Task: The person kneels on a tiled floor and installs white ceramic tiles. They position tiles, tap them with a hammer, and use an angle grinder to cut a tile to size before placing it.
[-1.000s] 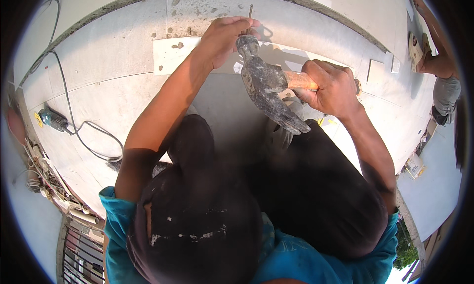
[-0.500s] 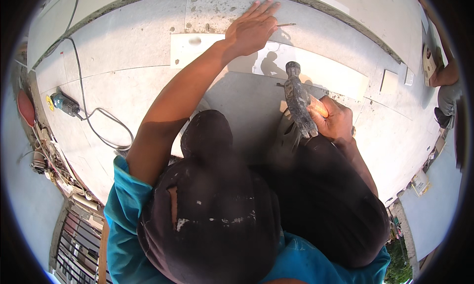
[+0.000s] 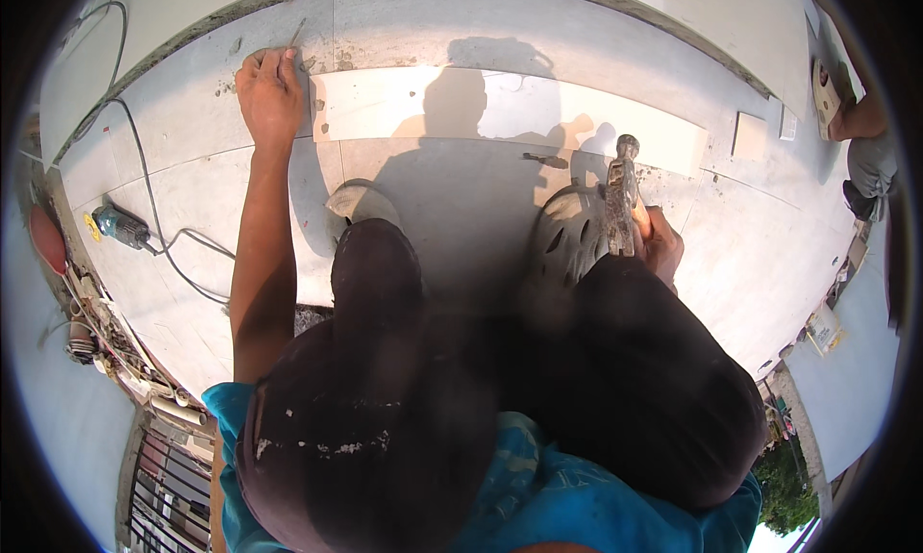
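Fingers of left hand (image 3: 271,89) pinch thin chisel (image 3: 297,34) against grey tiled floor (image 3: 461,197), beside white tile strip (image 3: 500,115) | right hand (image 3: 659,245) grips upright hammer (image 3: 620,192) near right shoe (image 3: 567,240) | angle grinder (image 3: 120,226) lies well left.

Hammer (image 3: 620,192) is dull grey, crusted w/ mortar, handle orange-tan; long tile strip (image 3: 500,111) is cream-white on pale grey floor tiles (image 3: 760,255) w/ dark grout lines. Shirt (image 3: 538,495) teal, trousers (image 3: 500,380) near-black w/ white flecks, clogs (image 3: 562,236) grey. Grinder (image 3: 120,226) teal-green & yellow w/ grey cord.
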Available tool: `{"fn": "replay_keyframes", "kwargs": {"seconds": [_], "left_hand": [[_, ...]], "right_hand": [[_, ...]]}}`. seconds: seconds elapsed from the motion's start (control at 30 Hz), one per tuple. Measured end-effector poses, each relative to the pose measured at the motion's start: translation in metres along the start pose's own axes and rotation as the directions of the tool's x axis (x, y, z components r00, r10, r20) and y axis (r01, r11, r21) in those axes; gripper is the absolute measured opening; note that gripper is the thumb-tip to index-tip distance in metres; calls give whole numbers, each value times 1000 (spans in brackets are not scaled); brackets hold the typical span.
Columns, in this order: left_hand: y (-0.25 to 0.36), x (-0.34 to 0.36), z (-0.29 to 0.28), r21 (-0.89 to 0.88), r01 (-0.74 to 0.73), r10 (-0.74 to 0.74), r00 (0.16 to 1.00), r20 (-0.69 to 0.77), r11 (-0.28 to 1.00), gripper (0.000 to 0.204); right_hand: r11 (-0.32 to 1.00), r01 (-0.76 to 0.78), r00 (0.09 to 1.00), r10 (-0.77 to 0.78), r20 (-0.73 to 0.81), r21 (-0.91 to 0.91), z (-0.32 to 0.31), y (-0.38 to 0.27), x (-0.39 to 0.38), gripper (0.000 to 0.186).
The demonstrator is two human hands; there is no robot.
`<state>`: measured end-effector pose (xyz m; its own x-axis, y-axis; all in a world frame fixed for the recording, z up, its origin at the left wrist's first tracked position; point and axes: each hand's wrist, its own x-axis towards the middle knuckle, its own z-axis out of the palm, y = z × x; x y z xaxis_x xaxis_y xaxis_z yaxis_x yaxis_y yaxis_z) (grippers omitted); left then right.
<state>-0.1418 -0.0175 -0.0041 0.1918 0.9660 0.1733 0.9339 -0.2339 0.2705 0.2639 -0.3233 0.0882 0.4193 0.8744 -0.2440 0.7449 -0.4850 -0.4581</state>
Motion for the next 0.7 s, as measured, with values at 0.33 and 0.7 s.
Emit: {"fn": "replay_keyframes", "kwargs": {"seconds": [0.33, 0.7], "left_hand": [[17, -1, 16, 14, -398, 395, 904, -164, 917, 36], [99, 19, 44, 147, -322, 280, 927, 250, 935, 70]], "right_hand": [[920, -381, 899, 347, -269, -87, 19, 65, -59, 25], [838, -543, 807, 503, -309, -54, 55, 97, -86, 29]]}}
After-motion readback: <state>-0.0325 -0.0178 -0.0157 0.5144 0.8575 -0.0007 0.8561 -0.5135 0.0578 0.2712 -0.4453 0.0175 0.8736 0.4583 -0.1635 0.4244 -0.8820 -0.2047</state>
